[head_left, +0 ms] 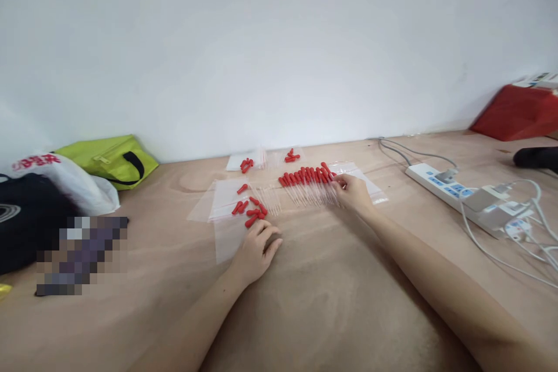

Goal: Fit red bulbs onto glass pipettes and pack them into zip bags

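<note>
Your row of droppers (307,175) lies flat near the middle of the surface (322,279), side by side, the red bulbs toward the wall (279,58) and the clear tips toward you. Their long axes run roughly parallel, leaning a little: bulb ends to the left, tips to the right. One bulb near the right end juts farther toward the wall than its neighbours.

Your right hand (352,193) is at that right end, thumb and forefinger drawn close together by the last dropper; you cannot tell from here whether they grip it. Your left hand (257,247) is loosely curled, palm down, thumb apart, with nothing visible in its grasp, its fingertips right by the loose red bulbs (251,222). Between those bulbs and the row, thin bare tubes (269,200) fan out, also pointing toward you.

Between your forearms, the surface stretches broadly toward you; on the far side, two small groups of bulbs lie near the wall. To the right, a power strip (429,177) with looping cables bounds your room.

The bulbs look smooth and matte, the tubes slender and translucent, the plastic bag (229,244) under your left fingers thin and filmy, the surface wood-grained.
</note>
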A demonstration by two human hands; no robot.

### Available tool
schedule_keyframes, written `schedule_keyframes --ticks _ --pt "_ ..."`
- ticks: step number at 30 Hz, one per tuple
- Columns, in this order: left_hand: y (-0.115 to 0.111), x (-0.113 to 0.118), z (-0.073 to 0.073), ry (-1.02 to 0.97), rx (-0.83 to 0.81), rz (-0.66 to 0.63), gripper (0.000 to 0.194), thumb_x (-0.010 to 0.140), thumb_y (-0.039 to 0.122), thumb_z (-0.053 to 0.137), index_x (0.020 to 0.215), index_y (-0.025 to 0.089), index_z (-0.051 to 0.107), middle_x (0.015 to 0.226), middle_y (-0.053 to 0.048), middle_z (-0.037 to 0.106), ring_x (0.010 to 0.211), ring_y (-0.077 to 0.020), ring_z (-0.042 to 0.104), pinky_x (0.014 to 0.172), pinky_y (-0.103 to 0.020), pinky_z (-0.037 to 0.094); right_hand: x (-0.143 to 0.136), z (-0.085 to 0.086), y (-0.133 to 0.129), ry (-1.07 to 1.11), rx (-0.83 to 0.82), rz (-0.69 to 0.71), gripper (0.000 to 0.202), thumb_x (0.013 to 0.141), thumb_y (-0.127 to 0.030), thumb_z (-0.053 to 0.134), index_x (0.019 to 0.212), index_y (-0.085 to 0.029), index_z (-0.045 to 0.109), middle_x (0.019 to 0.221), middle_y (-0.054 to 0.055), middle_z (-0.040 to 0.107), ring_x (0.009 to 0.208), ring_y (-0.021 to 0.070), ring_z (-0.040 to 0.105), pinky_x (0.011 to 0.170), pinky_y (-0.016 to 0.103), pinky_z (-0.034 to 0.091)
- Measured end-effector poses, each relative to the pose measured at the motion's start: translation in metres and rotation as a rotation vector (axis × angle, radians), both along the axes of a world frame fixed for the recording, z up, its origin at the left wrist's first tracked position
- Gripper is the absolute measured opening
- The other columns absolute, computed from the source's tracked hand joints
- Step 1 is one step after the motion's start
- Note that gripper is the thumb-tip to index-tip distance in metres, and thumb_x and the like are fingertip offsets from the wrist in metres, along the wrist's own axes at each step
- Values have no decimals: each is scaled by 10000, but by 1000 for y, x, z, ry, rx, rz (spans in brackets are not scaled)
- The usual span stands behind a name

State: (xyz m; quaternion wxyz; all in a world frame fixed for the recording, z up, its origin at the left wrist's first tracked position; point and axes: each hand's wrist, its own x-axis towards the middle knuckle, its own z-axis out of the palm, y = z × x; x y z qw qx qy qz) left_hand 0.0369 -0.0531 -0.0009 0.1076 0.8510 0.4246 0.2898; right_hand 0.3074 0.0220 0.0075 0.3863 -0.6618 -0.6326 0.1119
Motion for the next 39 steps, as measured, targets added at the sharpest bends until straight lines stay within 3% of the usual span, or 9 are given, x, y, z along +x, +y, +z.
schedule_keyframes --ticks 8,15,19,21,24,28,32,35,39 --pt "0 1 2 6 -6 -7 100 807 182 488 846 163 578 815 -50 546 759 -164 540 692 -315 467 12 -17 8 -163 -15 -73 207 751 -238 473 834 -124 624 759 90 638 694 177 554 617 247 355" --pt "1 0 1 0 -7 -15 88 803 172 494 845 166 572 818 -49 547 764 -165 538 694 -318 464 1 -16 1 -361 52 -95 209 790 -279 460 834 -155 622 845 92 624 730 190 542 682 302 281" --pt "2 1 2 -6 7 -17 73 800 174 495 826 174 563 806 -41 545 756 -162 537 694 -313 464 -30 -11 -15 -414 134 -3 213 810 -264 436 779 -172 625 822 72 637 765 184 541 709 319 230" --pt "2 2 2 -5 6 -18 65 798 171 497 816 173 560 804 -40 545 759 -163 537 697 -313 464 -52 -7 -20 -424 109 102 213 810 -271 440 754 -183 625 796 55 648 765 174 546 719 320 220" --pt "2 2 2 0 11 -25 65 798 165 498 815 167 560 801 -42 542 767 -167 535 701 -316 463 -89 1 -19 -402 46 153 222 807 -290 441 750 -191 631 782 50 663 757 174 562 737 336 213" --pt "3 1 2 -3 21 -34 77 797 161 498 833 170 565 800 -42 538 762 -167 533 696 -313 465 -130 10 0 -397 -90 81 257 791 -302 437 784 -156 649 784 102 669 771 211 581 770 368 225" --pt "0 0 0 1 9 -32 84 796 171 500 845 177 567 803 -39 521 759 -166 531 694 -311 469 -149 13 17 -371 -249 27 286 762 -317 455 795 -121 662 812 149 666 790 232 594 806 390 232" --pt "0 2 -1 -81 105 45 85 784 176 517 857 182 560 894 -54 487 814 -172 524 731 -324 467 -153 11 21 -362 -297 38 287 758 -312 458 786 -115 664 805 157 667 764 230 601 815 397 232" --pt "12 -3 3 -238 290 304 79 775 219 543 836 177 570 934 -77 450 915 -210 492 779 -360 453 -153 6 19 -373 -227 47 278 769 -290 446 771 -105 654 798 158 664 764 236 595 812 397 224"
